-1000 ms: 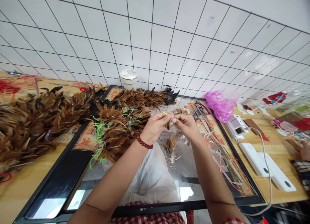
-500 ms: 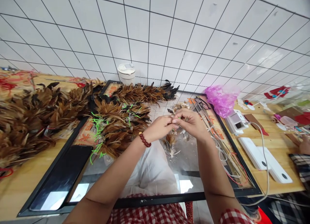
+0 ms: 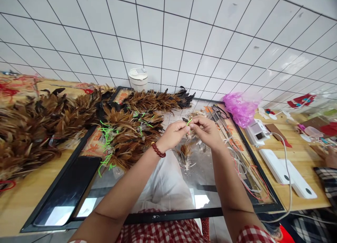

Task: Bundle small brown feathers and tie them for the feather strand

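My left hand (image 3: 175, 133) and my right hand (image 3: 205, 129) meet above the glass tabletop, fingers of both closed in a pinch. Between the fingertips shows a short bright green string (image 3: 189, 121), gripped from both sides. Whether a feather is also held there is hidden. Just below them a small tuft of brown feathers (image 3: 185, 152) lies on the glass. More loose pale feathers (image 3: 197, 114) lie behind my hands. To the left rests a pile of brown feather bunches (image 3: 123, 137), with green strings (image 3: 105, 141) along its edge.
A larger feather heap (image 3: 44, 130) covers the left side. A black phone (image 3: 70, 190) lies front left. Eyeglasses (image 3: 220, 112), a purple plastic bag (image 3: 240, 108), a white device (image 3: 256, 132) and white power strips (image 3: 288, 173) sit right. Another person's hand (image 3: 331, 157) shows at the right edge.
The green string now stands out between my fingertips, where it was mostly covered before. My fingers have shifted slightly apart and upward.
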Demonstrator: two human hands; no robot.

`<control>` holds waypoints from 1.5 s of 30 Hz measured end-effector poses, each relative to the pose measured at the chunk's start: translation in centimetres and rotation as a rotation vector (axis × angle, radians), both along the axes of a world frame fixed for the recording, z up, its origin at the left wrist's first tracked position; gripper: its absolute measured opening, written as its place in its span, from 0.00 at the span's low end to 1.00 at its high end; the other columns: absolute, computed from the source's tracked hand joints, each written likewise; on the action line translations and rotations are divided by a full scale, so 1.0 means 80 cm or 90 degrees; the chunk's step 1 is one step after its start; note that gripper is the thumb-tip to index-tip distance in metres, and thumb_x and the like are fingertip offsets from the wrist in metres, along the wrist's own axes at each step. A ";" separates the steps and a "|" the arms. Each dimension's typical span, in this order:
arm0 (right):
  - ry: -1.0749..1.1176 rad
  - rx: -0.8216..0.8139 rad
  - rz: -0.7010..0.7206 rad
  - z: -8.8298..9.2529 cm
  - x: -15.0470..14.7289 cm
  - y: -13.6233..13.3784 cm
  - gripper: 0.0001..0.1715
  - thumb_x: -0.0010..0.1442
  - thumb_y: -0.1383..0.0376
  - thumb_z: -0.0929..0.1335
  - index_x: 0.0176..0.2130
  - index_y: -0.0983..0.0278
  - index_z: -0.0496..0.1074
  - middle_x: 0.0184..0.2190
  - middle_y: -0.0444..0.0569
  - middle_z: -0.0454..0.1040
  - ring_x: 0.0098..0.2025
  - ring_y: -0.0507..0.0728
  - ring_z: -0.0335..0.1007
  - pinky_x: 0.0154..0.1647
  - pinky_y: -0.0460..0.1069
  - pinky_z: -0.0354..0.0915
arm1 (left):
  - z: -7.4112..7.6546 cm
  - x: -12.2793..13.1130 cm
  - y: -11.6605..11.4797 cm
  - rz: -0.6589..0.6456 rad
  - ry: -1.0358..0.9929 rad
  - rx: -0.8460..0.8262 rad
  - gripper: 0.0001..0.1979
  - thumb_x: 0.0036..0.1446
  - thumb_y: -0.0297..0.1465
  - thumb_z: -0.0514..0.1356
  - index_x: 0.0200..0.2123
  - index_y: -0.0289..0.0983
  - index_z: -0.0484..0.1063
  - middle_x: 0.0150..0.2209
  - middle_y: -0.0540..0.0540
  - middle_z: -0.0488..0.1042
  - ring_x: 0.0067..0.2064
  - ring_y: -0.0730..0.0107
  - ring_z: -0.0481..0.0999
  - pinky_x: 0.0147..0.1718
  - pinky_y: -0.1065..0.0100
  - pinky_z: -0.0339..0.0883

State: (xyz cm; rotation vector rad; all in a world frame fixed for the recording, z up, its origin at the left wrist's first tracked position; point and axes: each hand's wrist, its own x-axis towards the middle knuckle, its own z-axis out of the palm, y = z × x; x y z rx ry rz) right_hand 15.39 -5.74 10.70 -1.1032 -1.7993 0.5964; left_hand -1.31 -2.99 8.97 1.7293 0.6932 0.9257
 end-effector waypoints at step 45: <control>0.362 -0.191 -0.014 -0.016 -0.044 0.002 0.15 0.52 0.56 0.72 0.35 0.64 0.75 0.24 0.43 0.75 0.25 0.50 0.71 0.31 0.47 0.70 | -0.003 -0.012 -0.005 0.325 -0.057 0.277 0.11 0.55 0.27 0.56 0.36 0.41 0.80 0.34 0.46 0.79 0.36 0.68 0.76 0.41 0.68 0.67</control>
